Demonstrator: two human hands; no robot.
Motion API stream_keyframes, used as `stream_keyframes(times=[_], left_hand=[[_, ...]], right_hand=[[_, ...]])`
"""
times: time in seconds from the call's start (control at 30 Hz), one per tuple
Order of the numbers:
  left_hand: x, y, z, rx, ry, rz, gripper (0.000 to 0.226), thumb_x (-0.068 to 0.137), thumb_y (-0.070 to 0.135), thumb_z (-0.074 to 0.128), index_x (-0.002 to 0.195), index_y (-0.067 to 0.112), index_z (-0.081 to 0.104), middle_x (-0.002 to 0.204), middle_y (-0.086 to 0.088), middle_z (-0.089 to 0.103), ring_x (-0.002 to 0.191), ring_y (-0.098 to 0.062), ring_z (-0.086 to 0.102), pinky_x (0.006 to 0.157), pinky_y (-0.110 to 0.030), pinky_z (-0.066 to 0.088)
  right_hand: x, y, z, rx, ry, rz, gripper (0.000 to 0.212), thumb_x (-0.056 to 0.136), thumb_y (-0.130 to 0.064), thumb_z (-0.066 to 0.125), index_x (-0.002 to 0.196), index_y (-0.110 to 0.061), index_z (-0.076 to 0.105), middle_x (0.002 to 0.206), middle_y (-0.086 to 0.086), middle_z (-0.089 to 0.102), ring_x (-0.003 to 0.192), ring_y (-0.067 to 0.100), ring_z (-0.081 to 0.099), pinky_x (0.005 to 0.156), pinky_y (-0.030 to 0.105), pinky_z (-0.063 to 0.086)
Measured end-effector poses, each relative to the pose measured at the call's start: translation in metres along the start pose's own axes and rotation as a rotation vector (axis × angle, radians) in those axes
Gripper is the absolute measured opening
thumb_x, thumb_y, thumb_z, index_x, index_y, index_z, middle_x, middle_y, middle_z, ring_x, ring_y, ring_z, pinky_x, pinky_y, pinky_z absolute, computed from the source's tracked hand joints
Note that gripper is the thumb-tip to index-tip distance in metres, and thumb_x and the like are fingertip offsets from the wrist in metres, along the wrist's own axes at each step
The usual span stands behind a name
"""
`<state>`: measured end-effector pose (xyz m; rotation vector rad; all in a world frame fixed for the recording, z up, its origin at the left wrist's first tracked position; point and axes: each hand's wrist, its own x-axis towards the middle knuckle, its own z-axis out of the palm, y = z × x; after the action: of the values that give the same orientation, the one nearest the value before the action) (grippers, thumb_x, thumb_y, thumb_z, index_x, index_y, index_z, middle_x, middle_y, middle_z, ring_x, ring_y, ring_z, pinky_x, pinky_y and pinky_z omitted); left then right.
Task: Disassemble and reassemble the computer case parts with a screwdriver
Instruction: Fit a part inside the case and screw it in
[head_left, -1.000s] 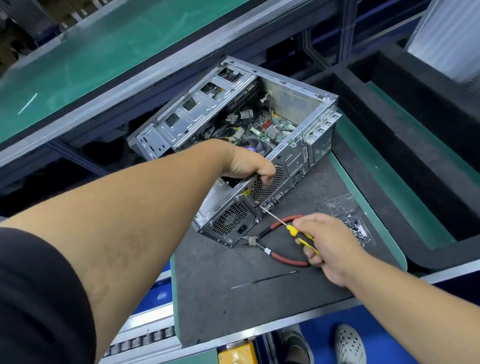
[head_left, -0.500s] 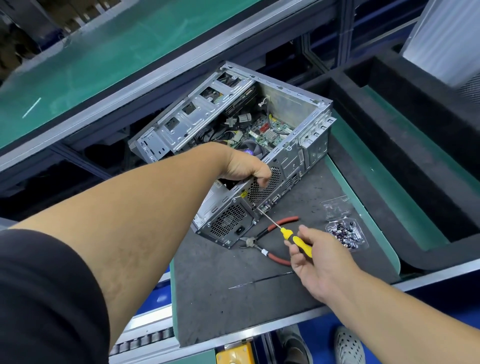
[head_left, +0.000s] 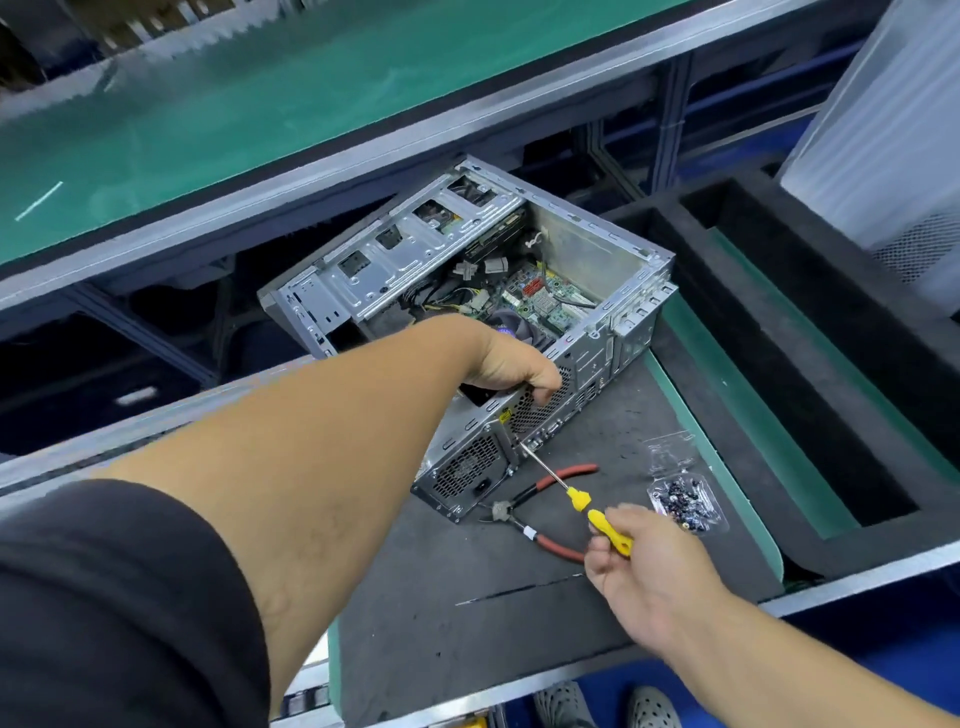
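An open grey metal computer case (head_left: 415, 260) lies on its side on the dark mat (head_left: 467, 623), its motherboard and cables exposed. My left hand (head_left: 511, 366) grips the top edge of the case's rear panel, fingers curled over the vent grille. My right hand (head_left: 641, 561) pinches the yellow handle of a screwdriver (head_left: 602, 522). Its thin shaft slants up and left, and the tip meets the rear panel just beside the power supply grille.
Red-handled pliers (head_left: 540, 504) lie on the mat under the screwdriver. A clear plastic tray of small screws (head_left: 685, 504) sits to the right, near the mat's green edge. A thin dark rod (head_left: 519, 590) lies in front. Black foam bins (head_left: 779, 322) stand at right.
My right hand has loosened from a full grip on the handle to a fingertip pinch at its end. The screwdriver tip stays at the rear panel and my left hand keeps its hold.
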<state>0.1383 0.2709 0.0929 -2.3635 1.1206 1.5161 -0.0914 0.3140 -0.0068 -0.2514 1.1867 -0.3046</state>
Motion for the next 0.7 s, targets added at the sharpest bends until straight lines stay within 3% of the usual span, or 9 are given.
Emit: stream_keyframes(times=[0.17,0.23,0.33,0.4,0.53,0.63,0.7], left_hand=[[0.002,-0.002,0.0,-0.044,-0.063,0.104,0.028,0.078,0.023,0.061,0.069,0.019,0.035,0.071,-0.001,0.027,0.059,-0.017,0.019,0.056,-0.032,0.016],[0.006,-0.004,0.0,-0.042,-0.093,0.115,0.031,0.082,0.019,0.058,0.067,0.02,0.031,0.069,-0.001,0.026,0.059,-0.016,0.017,0.058,-0.033,0.012],[0.006,-0.004,0.0,-0.033,-0.101,0.083,0.027,0.075,0.027,0.06,0.075,0.015,0.036,0.078,-0.004,0.033,0.066,-0.02,0.026,0.064,-0.034,0.018],[0.005,-0.004,-0.001,-0.027,-0.103,0.084,0.034,0.062,0.033,0.06,0.081,0.012,0.039,0.087,-0.007,0.035,0.076,-0.024,0.029,0.069,-0.036,0.022],[0.012,-0.005,-0.004,-0.01,-0.076,0.059,0.034,0.084,0.027,0.058,0.066,0.016,0.032,0.063,-0.001,0.031,0.057,-0.018,0.022,0.056,-0.031,0.017],[0.011,-0.005,-0.006,0.002,-0.082,0.036,0.045,0.088,0.024,0.055,0.049,0.022,0.033,0.047,0.002,0.03,0.043,-0.016,0.024,0.051,-0.028,0.017],[0.01,-0.004,-0.006,0.012,-0.084,0.02,0.041,0.086,0.026,0.056,0.049,0.023,0.037,0.053,0.001,0.033,0.046,-0.017,0.027,0.051,-0.029,0.021]], right_hand=[[-0.003,-0.003,0.013,-0.015,0.17,0.018,0.015,0.108,-0.014,0.049,0.104,-0.019,0.062,0.097,0.017,0.053,0.055,0.013,0.032,0.032,0.017,0.03],[-0.006,-0.005,0.013,0.003,0.19,0.037,0.013,0.108,-0.018,0.05,0.1,-0.017,0.061,0.091,0.017,0.054,0.049,0.014,0.032,0.033,0.017,0.032],[-0.007,-0.004,0.01,0.056,0.112,0.027,0.016,0.102,-0.005,0.046,0.089,-0.003,0.054,0.076,0.012,0.05,0.053,0.018,0.036,0.037,0.022,0.035],[-0.006,-0.004,0.01,0.051,0.087,0.019,0.018,0.101,0.005,0.043,0.088,-0.005,0.053,0.075,0.01,0.045,0.054,0.017,0.031,0.036,0.022,0.034],[-0.003,-0.009,0.012,0.015,0.147,0.06,0.011,0.108,-0.008,0.048,0.102,-0.005,0.058,0.088,0.015,0.045,0.059,0.017,0.029,0.032,0.02,0.034],[-0.001,-0.01,0.011,-0.02,0.154,0.123,0.017,0.108,-0.018,0.053,0.094,-0.008,0.057,0.08,0.012,0.046,0.055,0.016,0.034,0.032,0.019,0.034],[0.001,-0.013,0.007,-0.038,0.121,0.161,0.022,0.107,-0.018,0.052,0.089,-0.005,0.055,0.073,0.01,0.046,0.051,0.016,0.031,0.033,0.02,0.033]])
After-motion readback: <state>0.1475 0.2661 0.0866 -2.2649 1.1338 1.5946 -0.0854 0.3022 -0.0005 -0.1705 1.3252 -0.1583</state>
